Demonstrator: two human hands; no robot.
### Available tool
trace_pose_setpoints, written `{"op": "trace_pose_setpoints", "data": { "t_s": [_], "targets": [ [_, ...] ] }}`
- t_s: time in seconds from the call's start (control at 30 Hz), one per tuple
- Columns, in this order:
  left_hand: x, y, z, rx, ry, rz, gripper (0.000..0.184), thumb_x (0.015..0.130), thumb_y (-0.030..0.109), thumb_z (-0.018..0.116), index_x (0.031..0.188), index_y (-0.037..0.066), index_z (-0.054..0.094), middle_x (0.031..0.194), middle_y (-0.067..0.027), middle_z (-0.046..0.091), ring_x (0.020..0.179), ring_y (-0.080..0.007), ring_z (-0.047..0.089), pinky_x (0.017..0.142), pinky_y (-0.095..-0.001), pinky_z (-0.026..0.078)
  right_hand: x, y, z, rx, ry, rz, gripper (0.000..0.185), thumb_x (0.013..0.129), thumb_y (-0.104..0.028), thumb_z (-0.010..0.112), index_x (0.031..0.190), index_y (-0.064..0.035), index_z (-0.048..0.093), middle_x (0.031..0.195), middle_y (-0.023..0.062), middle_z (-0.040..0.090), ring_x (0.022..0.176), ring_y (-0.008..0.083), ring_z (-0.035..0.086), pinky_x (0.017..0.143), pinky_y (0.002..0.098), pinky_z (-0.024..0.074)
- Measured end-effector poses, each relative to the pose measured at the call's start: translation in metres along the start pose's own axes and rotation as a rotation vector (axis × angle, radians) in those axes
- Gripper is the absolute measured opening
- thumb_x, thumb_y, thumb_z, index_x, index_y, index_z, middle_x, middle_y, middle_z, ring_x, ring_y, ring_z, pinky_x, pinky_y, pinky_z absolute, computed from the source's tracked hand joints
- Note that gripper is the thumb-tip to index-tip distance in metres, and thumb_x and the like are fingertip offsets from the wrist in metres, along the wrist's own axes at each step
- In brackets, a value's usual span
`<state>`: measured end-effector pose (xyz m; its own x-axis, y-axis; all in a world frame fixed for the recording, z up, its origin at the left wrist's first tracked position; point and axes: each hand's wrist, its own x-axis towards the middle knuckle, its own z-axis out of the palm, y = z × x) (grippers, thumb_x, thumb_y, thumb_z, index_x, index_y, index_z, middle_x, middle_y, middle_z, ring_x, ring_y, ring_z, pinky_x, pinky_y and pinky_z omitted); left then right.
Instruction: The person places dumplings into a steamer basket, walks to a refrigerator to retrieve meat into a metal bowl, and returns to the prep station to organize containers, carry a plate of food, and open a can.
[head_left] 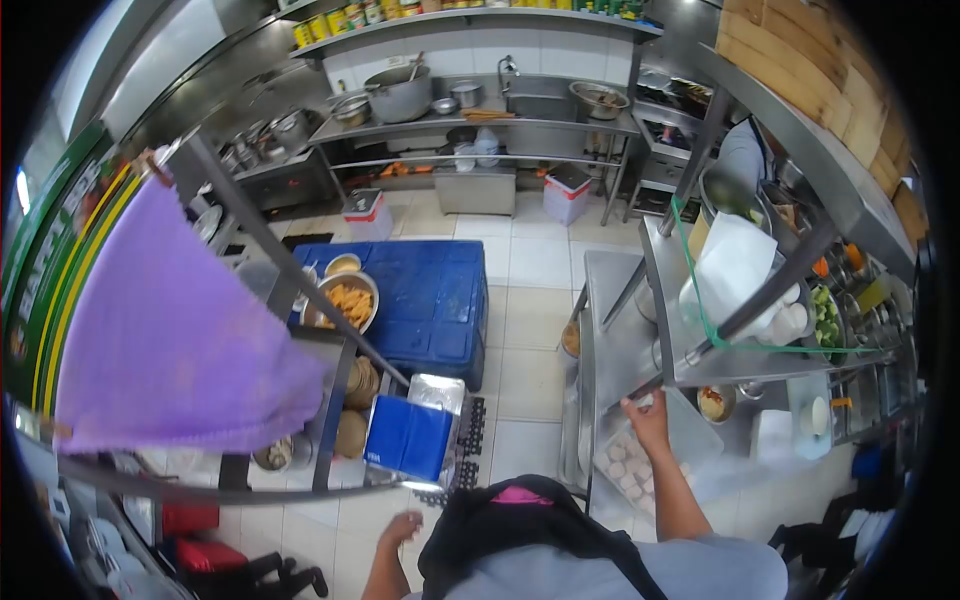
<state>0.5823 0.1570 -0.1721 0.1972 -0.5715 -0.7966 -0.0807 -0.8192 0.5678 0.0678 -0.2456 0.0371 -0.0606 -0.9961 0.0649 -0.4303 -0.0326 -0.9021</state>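
My right hand [650, 418] reaches over the steel counter at right, its fingers pinched at the edge of a translucent plastic lid [700, 425]. Below that hand lies a clear container of pale round pieces [630, 470], partly covered by my forearm. A small metal bowl of food [715, 402] stands just right of the lid. Low on the left, my left hand [401, 528] hangs over the floor, fingers loosely curled, with nothing visible in them. Closest to it are a blue flat box [408, 438] and a foil-like tray [438, 392].
A large blue chest [425, 300] carries a bowl of orange-brown food pieces [352, 300]. Purple cloth [185, 340] hangs at left. Slanting steel posts [275, 240] frame both sides. A tiled aisle [525, 350] runs toward the back counter with a big pot [398, 98].
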Motion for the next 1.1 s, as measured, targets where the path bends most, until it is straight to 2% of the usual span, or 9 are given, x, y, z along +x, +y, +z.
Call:
{"op": "trace_pose_setpoints", "data": {
  "t_s": [0.03, 0.1, 0.13, 0.23, 0.47, 0.77, 0.9, 1.03, 1.1],
  "targets": [
    [0.012, 0.083, -0.021, 0.11, -0.007, 0.03, 0.032, 0.104, 0.031, 0.052, 0.126, 0.011, 0.064, 0.098, -0.0009, 0.071, 0.084, -0.0144, 0.064, 0.071, -0.0317, 0.052, -0.001, -0.013, 0.005, -0.003, 0.027, 0.001, 0.053, 0.084, -0.02, 0.08, 0.125, -0.0065, 0.05, 0.1, 0.004, 0.06, 0.064, 0.0089, 0.055, 0.052, 0.0235, 0.0482],
    [0.074, 0.196, -0.051, 0.12, 0.032, 0.429, 0.037, 0.101, 0.032, 0.062, 0.127, 0.006, 0.062, 0.098, -0.0038, 0.071, 0.086, -0.0128, 0.063, 0.076, -0.0295, 0.052, -0.003, -0.051, 0.015, 0.158, -0.046, 0.209, 0.033, 0.087, -0.022, 0.078, 0.107, -0.0057, 0.057, 0.078, 0.0005, 0.059, 0.063, 0.0086, 0.054, 0.049, 0.0249, 0.0443],
    [0.088, 0.265, -0.059, 0.186, 0.029, 0.504, 0.039, 0.099, 0.029, 0.062, 0.128, 0.004, 0.063, 0.113, -0.0134, 0.071, 0.101, -0.0194, 0.067, 0.089, -0.0354, 0.053, 0.004, -0.044, 0.016, 0.156, -0.016, 0.208, 0.033, 0.087, -0.022, 0.078, 0.107, -0.0057, 0.057, 0.078, 0.0005, 0.059, 0.063, 0.0086, 0.054, 0.049, 0.0249, 0.0443],
    [0.127, 0.448, -0.05, 0.366, 0.02, 0.82, 0.04, 0.098, 0.028, 0.063, 0.131, 0.005, 0.061, 0.114, -0.0165, 0.07, 0.104, -0.0238, 0.067, 0.091, -0.0353, 0.052, 0.019, -0.03, 0.014, -0.087, -0.139, 0.278, 0.032, 0.097, -0.027, 0.067, 0.075, -0.0044, 0.058, 0.064, 0.0017, 0.054, 0.06, 0.0137, 0.053, 0.055, 0.0334, 0.0431],
    [0.231, 0.758, 0.086, 0.374, -0.398, 1.044, 0.04, 0.097, 0.03, 0.064, 0.13, 0.008, 0.062, 0.111, -0.0167, 0.071, 0.099, -0.0252, 0.068, 0.088, -0.0352, 0.054, 0.019, -0.016, 0.025, -0.195, -0.183, 0.175, 0.037, 0.102, -0.028, 0.053, 0.079, -0.0007, 0.064, 0.071, 0.0135, 0.06, 0.07, 0.0198, 0.06, 0.067, 0.0355, 0.0474],
    [0.383, 1.018, 0.197, 0.462, -0.541, 1.146, 0.028, 0.094, 0.023, 0.067, 0.118, 0.008, 0.068, 0.088, -0.0088, 0.072, 0.084, -0.0184, 0.068, 0.075, -0.0325, 0.054, 0.143, -0.016, 0.048, -0.005, 0.095, 0.683, 0.03, 0.098, -0.028, 0.057, 0.085, -0.0026, 0.067, 0.076, 0.0139, 0.063, 0.078, 0.0224, 0.064, 0.073, 0.0377, 0.0499],
    [0.441, 1.179, 0.203, 0.368, -0.393, 1.246, 0.027, 0.091, 0.017, 0.067, 0.117, 0.007, 0.067, 0.084, -0.008, 0.071, 0.077, -0.0171, 0.066, 0.071, -0.0332, 0.053, 0.201, -0.018, 0.065, 0.03, 0.2, 0.784, 0.03, 0.098, -0.028, 0.058, 0.086, -0.0028, 0.067, 0.077, 0.0133, 0.064, 0.079, 0.0228, 0.064, 0.075, 0.0384, 0.0503],
    [0.47, 1.376, 0.174, 0.26, 0.06, 1.644, 0.043, 0.087, 0.015, 0.067, 0.129, 0.009, 0.058, 0.084, -0.009, 0.07, 0.076, -0.0218, 0.067, 0.074, -0.037, 0.054, 0.257, -0.011, 0.088, 0.064, 0.318, 0.892, 0.029, 0.097, -0.029, 0.058, 0.088, -0.003, 0.068, 0.078, 0.0127, 0.065, 0.081, 0.0231, 0.064, 0.077, 0.0391, 0.0506],
    [0.46, 1.481, 0.149, 0.206, 0.227, 1.61, 0.054, 0.086, 0.014, 0.067, 0.138, 0.008, 0.05, 0.089, -0.0123, 0.069, 0.078, -0.0263, 0.068, 0.078, -0.0388, 0.055, 0.28, -0.009, 0.108, 0.082, 0.391, 0.967, 0.029, 0.097, -0.03, 0.059, 0.088, -0.0031, 0.068, 0.079, 0.0124, 0.065, 0.082, 0.0233, 0.065, 0.078, 0.0395, 0.0508]
  ]
}}
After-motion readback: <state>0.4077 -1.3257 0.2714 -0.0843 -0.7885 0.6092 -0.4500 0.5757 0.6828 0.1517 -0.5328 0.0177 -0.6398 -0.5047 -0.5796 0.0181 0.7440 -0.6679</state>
